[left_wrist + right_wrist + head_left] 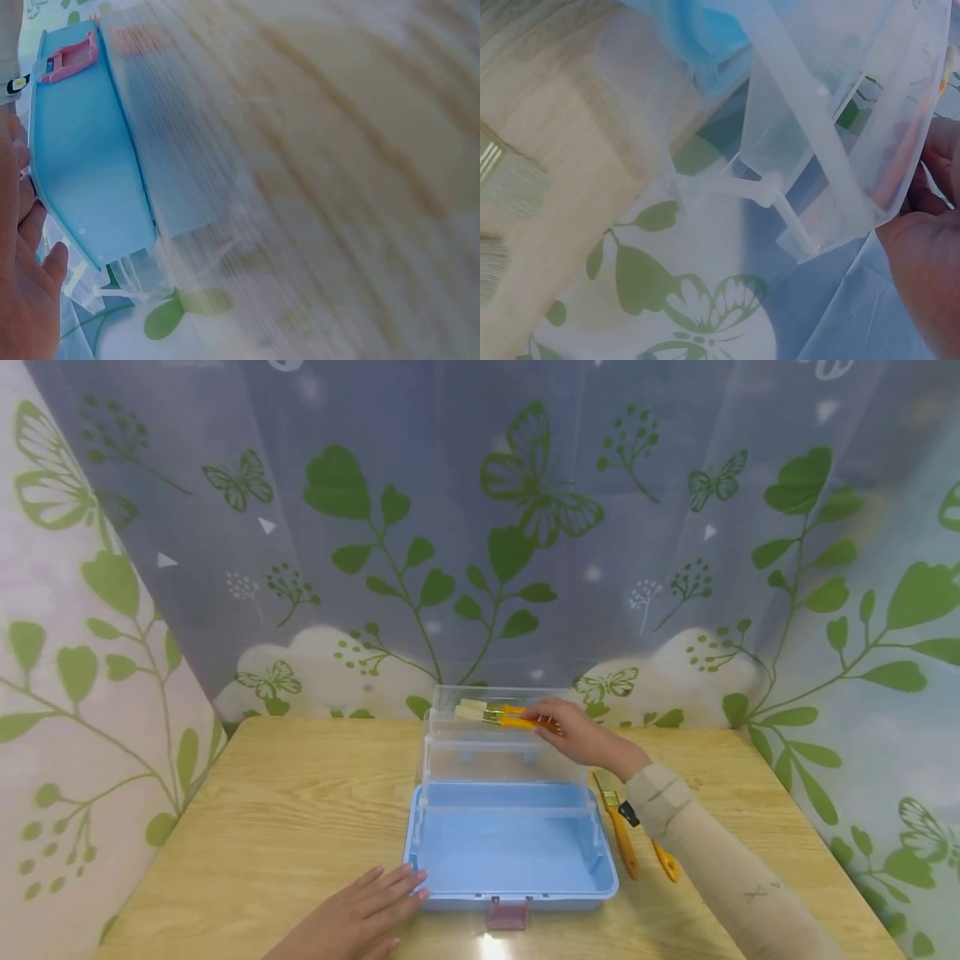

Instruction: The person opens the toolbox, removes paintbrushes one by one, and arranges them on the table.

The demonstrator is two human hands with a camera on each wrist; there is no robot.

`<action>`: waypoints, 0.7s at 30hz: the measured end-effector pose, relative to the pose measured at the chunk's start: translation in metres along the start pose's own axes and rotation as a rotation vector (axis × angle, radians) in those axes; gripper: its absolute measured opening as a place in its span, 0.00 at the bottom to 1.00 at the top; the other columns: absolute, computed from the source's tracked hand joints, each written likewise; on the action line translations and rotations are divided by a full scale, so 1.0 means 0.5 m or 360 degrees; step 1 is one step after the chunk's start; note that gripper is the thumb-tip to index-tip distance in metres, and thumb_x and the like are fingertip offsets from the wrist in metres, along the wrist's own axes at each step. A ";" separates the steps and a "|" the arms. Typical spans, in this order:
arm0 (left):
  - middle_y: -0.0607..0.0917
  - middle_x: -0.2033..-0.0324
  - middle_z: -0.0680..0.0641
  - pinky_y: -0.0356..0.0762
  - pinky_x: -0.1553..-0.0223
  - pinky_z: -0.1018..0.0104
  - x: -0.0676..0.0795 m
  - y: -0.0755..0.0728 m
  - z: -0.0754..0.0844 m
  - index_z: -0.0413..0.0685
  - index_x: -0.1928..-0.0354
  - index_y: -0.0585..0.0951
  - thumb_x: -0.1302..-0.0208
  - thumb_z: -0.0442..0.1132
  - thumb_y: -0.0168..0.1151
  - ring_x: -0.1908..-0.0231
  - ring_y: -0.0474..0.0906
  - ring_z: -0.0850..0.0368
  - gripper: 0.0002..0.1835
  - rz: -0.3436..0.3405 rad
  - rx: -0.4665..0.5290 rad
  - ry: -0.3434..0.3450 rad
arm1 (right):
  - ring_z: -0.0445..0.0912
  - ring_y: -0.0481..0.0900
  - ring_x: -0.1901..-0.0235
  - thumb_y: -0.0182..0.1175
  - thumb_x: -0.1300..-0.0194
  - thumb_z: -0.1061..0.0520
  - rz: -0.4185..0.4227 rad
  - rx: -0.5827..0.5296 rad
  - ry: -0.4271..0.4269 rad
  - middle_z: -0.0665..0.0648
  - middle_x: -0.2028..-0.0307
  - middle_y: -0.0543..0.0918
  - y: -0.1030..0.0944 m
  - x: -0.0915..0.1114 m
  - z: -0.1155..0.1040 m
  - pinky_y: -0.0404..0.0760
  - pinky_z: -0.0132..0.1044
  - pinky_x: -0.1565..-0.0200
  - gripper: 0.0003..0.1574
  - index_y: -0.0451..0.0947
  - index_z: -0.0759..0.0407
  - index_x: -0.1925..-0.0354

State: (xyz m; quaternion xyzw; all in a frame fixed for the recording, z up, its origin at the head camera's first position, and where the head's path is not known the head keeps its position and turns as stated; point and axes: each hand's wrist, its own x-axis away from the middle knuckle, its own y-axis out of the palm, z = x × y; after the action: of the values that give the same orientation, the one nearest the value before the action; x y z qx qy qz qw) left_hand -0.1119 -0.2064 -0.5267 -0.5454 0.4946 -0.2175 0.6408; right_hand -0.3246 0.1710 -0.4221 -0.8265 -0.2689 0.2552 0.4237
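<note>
A light blue toolbox [502,852] stands open on the table, with a pink latch [508,915] at its front. Its clear plastic trays [501,762] are raised in steps at the back. Over the topmost tray, my right hand [573,735] grips paintbrushes [517,722] by their orange-yellow handles, pale bristles pointing left. Part of those handles is hidden behind the fingers. The right wrist view shows this hand [922,247] right beside the tray's end wall. My left hand [356,912] rests with extended fingers on the toolbox's front left corner; the left wrist view shows its fingertips along the blue edge.
Right of the toolbox lie a paintbrush [621,835] with an orange handle and another orange handle [666,862], partly under my right forearm. A small black piece [628,814] is between them. A leaf-and-butterfly patterned curtain [450,568] hangs behind the wooden table [315,793].
</note>
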 end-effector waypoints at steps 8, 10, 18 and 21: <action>0.70 0.27 0.44 0.29 0.21 0.69 0.000 -0.003 -0.001 0.46 0.25 0.67 0.31 0.48 0.65 0.20 0.40 0.59 0.37 -0.0007 0.0002 -0.0007 | 0.49 0.81 0.54 0.58 0.26 0.64 0.0025 -0.0026 0.0050 0.58 0.51 0.83 0.004 0.006 0.004 0.84 0.45 0.50 0.18 0.80 0.63 0.41; 0.70 0.27 0.44 0.29 0.21 0.69 0.000 -0.004 -0.001 0.45 0.25 0.67 0.31 0.48 0.65 0.20 0.40 0.59 0.36 -0.0012 0.0013 -0.0015 | 0.49 0.81 0.54 0.58 0.26 0.65 0.0042 -0.0041 0.0065 0.59 0.51 0.83 0.004 0.007 0.002 0.84 0.46 0.50 0.18 0.80 0.64 0.41; 0.71 0.27 0.44 0.30 0.21 0.70 -0.002 -0.008 0.000 0.45 0.25 0.67 0.30 0.47 0.64 0.20 0.41 0.60 0.35 0.0000 0.0050 -0.0026 | 0.50 0.81 0.56 0.58 0.27 0.66 0.0094 -0.0086 0.0066 0.60 0.51 0.84 0.002 0.012 0.000 0.84 0.46 0.50 0.18 0.80 0.65 0.41; 0.70 0.27 0.44 0.31 0.20 0.69 -0.002 -0.008 0.001 0.46 0.25 0.67 0.30 0.47 0.64 0.20 0.41 0.59 0.35 0.0009 0.0038 -0.0029 | 0.50 0.81 0.56 0.59 0.27 0.66 0.0101 -0.0131 0.0068 0.61 0.50 0.84 0.000 0.015 -0.001 0.84 0.47 0.50 0.18 0.81 0.65 0.41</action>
State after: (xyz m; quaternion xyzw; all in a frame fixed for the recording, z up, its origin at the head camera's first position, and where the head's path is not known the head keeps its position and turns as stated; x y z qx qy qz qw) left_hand -0.1110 -0.2069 -0.5226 -0.5383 0.4876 -0.2167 0.6524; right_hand -0.3189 0.1754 -0.4234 -0.8566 -0.2438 0.2394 0.3867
